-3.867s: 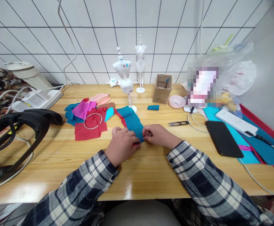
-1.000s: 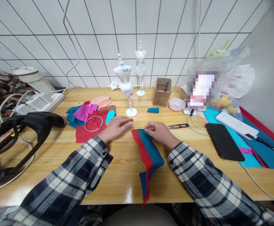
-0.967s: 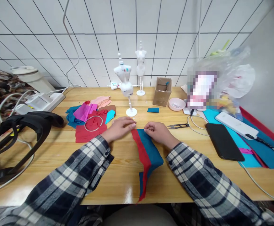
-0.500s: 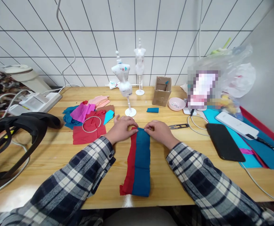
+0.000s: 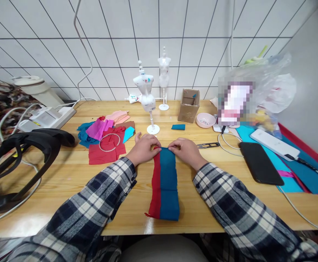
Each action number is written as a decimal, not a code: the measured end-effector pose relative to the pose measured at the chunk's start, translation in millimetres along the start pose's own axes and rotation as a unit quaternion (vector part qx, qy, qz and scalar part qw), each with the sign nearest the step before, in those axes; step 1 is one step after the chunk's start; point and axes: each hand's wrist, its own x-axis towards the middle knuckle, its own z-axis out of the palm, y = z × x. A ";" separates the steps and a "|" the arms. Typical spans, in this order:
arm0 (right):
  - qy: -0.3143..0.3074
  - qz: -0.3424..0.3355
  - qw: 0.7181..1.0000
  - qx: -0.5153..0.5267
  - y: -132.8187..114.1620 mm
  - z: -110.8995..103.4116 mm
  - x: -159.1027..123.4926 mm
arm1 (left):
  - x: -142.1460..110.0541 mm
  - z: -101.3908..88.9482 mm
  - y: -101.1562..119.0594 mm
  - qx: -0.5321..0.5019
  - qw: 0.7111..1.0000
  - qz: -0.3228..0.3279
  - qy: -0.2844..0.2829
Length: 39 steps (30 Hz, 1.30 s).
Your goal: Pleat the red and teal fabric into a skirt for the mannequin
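Observation:
A strip of red and teal crepe paper (image 5: 169, 182) lies lengthwise on the wooden table, its near end close to the front edge. My left hand (image 5: 145, 148) pinches its far edge on the red side. On the teal side, my right hand (image 5: 187, 151) pinches the same edge between thumb and forefinger. The fingertips of both hands are a short gap apart. Beyond them stands a small white mannequin (image 5: 148, 98) on a round base. Thread snips (image 5: 208, 145) lie just right of my right hand.
Colored paper scraps (image 5: 100, 129) and a ring (image 5: 109, 142) lie left. Behind are a second mannequin (image 5: 164, 78), a small cardboard box (image 5: 188, 106) and a pink bowl (image 5: 205, 120). A black phone (image 5: 261, 163) and white power bank (image 5: 274, 142) sit right; a black headset (image 5: 33, 160) far left.
The strip, first stretching away from me, has been turned toward me and now lies straight. My left hand, open a second ago, has closed on its far edge beside my right hand.

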 end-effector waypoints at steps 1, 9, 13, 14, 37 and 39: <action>-0.001 -0.004 1.000 -0.007 -0.1 0.3 -0.3 | -0.3 -0.2 1.0 0.002 1.000 0.004 0.000; -0.010 -0.005 1.000 -0.026 -1.4 -1.2 -0.9 | 0.6 -0.7 1.7 0.025 1.000 0.009 0.003; -0.009 -0.002 1.000 -0.019 -1.2 -2.8 -1.4 | 0.1 0.3 -0.8 0.022 1.000 0.006 0.006; -0.008 0.001 1.000 -0.016 -1.1 -3.0 -1.5 | -0.3 0.3 -1.2 0.021 1.000 0.007 0.006; -0.081 -0.074 0.974 -0.197 -9.7 -28.9 -19.0 | -12.3 -21.1 10.7 0.166 0.974 0.153 -0.036; -0.062 -0.070 0.976 -0.199 -13.6 -27.0 -19.7 | -13.2 -22.1 13.0 0.167 0.972 0.158 -0.039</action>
